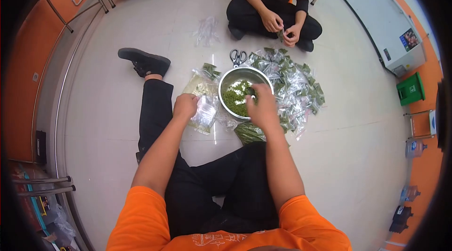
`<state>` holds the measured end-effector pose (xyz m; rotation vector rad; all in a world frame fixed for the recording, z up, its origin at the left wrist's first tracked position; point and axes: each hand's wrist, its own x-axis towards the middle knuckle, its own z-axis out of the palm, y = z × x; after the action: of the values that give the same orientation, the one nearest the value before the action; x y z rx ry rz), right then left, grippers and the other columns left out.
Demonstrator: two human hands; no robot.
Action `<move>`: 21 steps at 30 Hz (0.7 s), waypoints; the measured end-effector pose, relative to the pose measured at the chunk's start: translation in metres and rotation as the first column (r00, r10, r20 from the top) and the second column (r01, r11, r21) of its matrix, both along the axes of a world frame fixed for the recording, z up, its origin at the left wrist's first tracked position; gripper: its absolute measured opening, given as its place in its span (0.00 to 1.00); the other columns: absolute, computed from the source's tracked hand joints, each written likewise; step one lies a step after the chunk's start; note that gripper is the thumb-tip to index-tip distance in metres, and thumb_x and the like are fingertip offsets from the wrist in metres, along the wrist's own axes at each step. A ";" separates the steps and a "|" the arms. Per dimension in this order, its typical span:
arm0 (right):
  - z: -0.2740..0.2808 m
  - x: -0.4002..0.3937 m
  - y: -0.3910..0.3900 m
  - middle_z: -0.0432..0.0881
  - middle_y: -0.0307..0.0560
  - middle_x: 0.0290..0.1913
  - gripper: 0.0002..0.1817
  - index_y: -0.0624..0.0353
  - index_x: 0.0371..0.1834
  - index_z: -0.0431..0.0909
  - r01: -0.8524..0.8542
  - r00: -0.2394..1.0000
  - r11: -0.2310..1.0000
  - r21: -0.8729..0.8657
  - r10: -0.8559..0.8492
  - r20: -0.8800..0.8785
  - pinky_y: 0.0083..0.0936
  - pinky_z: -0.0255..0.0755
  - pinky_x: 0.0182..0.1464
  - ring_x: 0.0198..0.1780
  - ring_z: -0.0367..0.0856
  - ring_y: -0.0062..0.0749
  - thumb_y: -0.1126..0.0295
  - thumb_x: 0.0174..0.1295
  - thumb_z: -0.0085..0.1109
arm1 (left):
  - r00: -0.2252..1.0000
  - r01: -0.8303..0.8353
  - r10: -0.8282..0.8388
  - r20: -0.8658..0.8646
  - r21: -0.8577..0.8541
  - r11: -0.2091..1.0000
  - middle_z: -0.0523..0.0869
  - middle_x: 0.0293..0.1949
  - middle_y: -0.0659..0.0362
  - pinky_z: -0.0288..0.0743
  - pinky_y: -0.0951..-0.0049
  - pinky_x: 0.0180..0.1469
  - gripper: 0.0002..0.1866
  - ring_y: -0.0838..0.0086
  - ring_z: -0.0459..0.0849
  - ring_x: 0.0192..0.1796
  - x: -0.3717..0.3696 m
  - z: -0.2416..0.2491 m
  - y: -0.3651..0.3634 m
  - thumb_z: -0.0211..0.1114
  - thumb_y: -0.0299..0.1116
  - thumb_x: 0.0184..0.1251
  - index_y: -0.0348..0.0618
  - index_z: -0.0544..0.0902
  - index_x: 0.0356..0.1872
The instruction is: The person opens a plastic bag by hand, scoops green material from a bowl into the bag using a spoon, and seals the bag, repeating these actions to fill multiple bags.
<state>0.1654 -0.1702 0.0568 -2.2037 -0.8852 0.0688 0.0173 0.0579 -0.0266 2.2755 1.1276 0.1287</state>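
Observation:
In front of me on the floor stands a steel bowl [221,92] with chopped green bits [234,99] in it. My right hand [264,107] reaches over its right rim, thumb and fingers curled towards each other around something dark green that I cannot make out. Left of the bowl, my left hand [186,106] is closed at the edge of a clear plastic bag [205,111]. Under that bag lies another clear bag with pale contents [200,84]. Black-handled scissors [238,57] rest just behind the bowl.
Many small clear packets with green contents [296,86] are heaped right of the bowl. A larger green bag [249,132] lies near my knee. Across from me sits a person [275,11], both hands at a small green piece. Crumpled plastic [206,31] lies farther back.

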 end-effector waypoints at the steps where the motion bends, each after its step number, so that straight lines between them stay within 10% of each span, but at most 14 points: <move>1: 0.003 -0.010 0.013 0.74 0.63 0.64 0.23 0.64 0.59 0.79 -0.053 0.999 0.997 -0.055 0.053 -0.005 0.47 0.66 0.68 0.65 0.73 0.58 0.67 0.62 0.66 | 1.000 -0.004 0.004 0.023 0.016 1.000 0.89 0.39 0.45 0.79 0.54 0.49 0.12 0.49 0.88 0.44 -0.004 0.004 -0.005 0.66 0.40 0.69 0.45 0.90 0.41; 6: -0.034 -0.052 0.058 0.82 0.58 0.51 0.21 0.63 0.56 0.80 -0.282 0.947 0.957 0.069 0.289 -0.139 0.39 0.76 0.56 0.50 0.83 0.48 0.68 0.60 0.70 | 0.967 -0.098 0.047 0.252 0.193 0.976 0.87 0.36 0.40 0.79 0.52 0.47 0.09 0.46 0.86 0.43 -0.023 -0.002 -0.014 0.65 0.34 0.69 0.45 0.90 0.43; 13: -0.060 -0.076 0.082 0.84 0.52 0.42 0.19 0.62 0.50 0.80 -0.349 0.899 0.924 0.159 0.378 -0.220 0.34 0.79 0.45 0.39 0.84 0.40 0.68 0.57 0.73 | 0.910 -0.031 0.213 0.355 -0.456 0.890 0.92 0.40 0.48 0.83 0.68 0.48 0.21 0.65 0.92 0.41 -0.022 0.023 -0.016 0.68 0.29 0.62 0.30 0.82 0.55; 21: -0.066 -0.070 0.099 0.87 0.53 0.34 0.11 0.64 0.43 0.83 -0.294 0.936 0.936 0.195 0.323 -0.141 0.33 0.81 0.39 0.32 0.87 0.39 0.74 0.58 0.68 | 0.899 -0.059 0.191 0.394 -0.323 0.945 0.92 0.39 0.52 0.83 0.72 0.46 0.22 0.71 0.91 0.40 -0.013 0.037 -0.015 0.70 0.31 0.62 0.31 0.81 0.56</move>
<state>0.0959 -0.0715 -0.0094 -1.8533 -1.0915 0.3169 0.0047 0.0432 0.0102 1.7867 0.9838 0.4464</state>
